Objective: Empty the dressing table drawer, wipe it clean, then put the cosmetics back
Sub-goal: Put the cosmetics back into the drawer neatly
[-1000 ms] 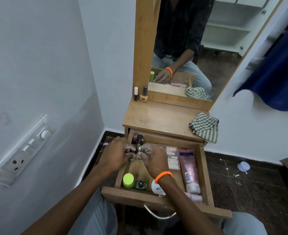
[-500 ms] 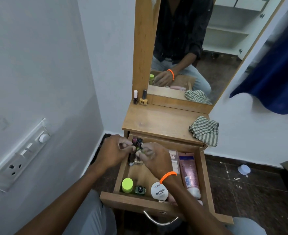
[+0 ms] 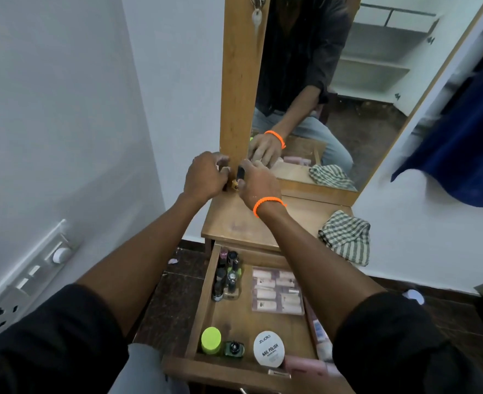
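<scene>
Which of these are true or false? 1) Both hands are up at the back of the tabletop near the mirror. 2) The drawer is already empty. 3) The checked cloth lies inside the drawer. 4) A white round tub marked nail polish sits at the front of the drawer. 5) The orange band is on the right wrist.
1) True: the left hand and right hand are at the tabletop's back corner beside the mirror frame, among small bottles there.
2) False: the drawer holds nail polish bottles, a green-capped jar and more.
3) False: the checked cloth lies on the tabletop's right edge.
4) True: the white tub is there.
5) True: see the orange band.
</scene>
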